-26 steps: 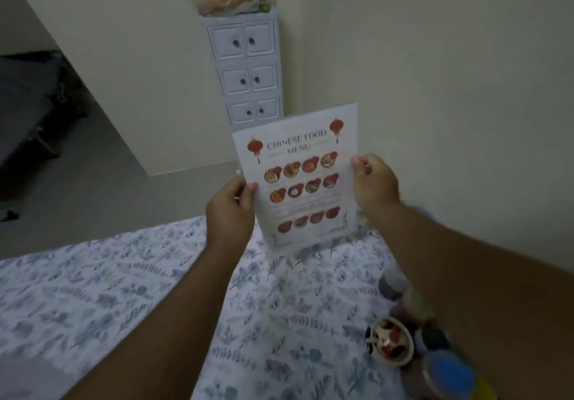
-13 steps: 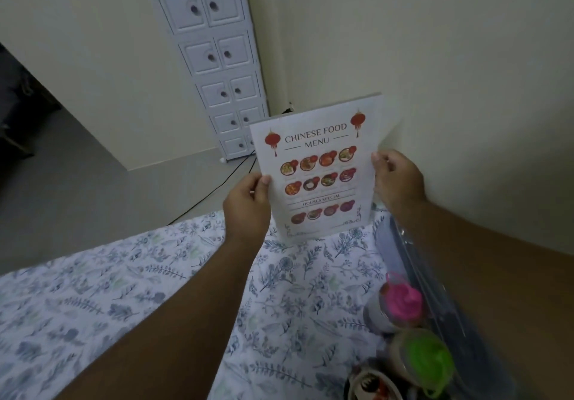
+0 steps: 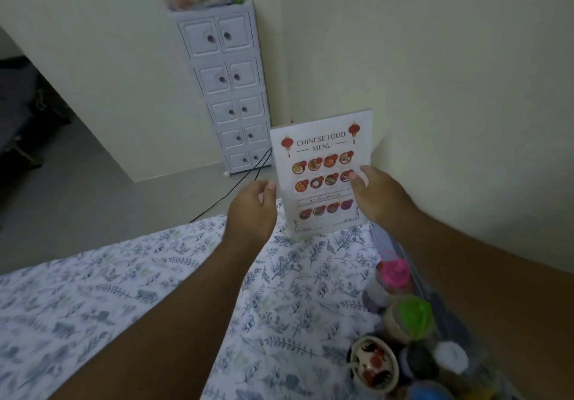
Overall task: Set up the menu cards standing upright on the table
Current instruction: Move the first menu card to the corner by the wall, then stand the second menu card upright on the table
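A white "Chinese Food Menu" card (image 3: 323, 151) stands upright at the far corner of the table (image 3: 155, 275), its bottom edge on the floral cloth close to the wall. My left hand (image 3: 251, 210) is beside the card's left edge, thumb just off it and fingers loosely curled. My right hand (image 3: 379, 194) hovers at the card's right side, fingers apart, with the fingertips in front of the lower right pictures. Neither hand has a clear grip on the card.
Jars with a pink lid (image 3: 394, 272) and a green lid (image 3: 414, 316), a small patterned bowl (image 3: 374, 365) and other containers crowd the table's right edge. Beyond the table, a white drawer cabinet (image 3: 230, 89) stands against the wall. A black cable (image 3: 230, 191) runs over the floor.
Both hands held the card by its sides above the table. Now the card rests on the cloth and both hands have loosened and drawn slightly off its edges.
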The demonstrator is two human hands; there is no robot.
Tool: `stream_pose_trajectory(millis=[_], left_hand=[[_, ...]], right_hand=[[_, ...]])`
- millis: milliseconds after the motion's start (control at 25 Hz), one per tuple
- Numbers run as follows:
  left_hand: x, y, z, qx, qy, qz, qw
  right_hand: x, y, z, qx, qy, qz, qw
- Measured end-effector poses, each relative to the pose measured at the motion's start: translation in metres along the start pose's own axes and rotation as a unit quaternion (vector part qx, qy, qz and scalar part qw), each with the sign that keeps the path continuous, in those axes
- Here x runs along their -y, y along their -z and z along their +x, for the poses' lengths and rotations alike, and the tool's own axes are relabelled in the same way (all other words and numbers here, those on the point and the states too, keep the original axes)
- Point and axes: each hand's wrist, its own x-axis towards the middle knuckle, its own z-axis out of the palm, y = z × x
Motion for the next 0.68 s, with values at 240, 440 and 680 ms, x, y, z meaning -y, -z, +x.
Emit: stream_pose_trajectory(millis=[240,440,680], left_hand=[[0.032,0.092,-0.118,0.06,-0.021,0.177,0.982],[0.074,0.162,-0.241,0.058,-0.031,0.214,0.975],[0.139,0.234,-0.333,-0.005,-0.002,0.229,0.973]], right_hand=[[0.067,-0.013,-0.148,0.04,0.126,-0.106,0.985],[0.107,-0.054,-0.286,0.084,0.174,-0.175,0.966],[0.147,-0.12,-0.382,0.105,0.252,-0.178,0.945]])
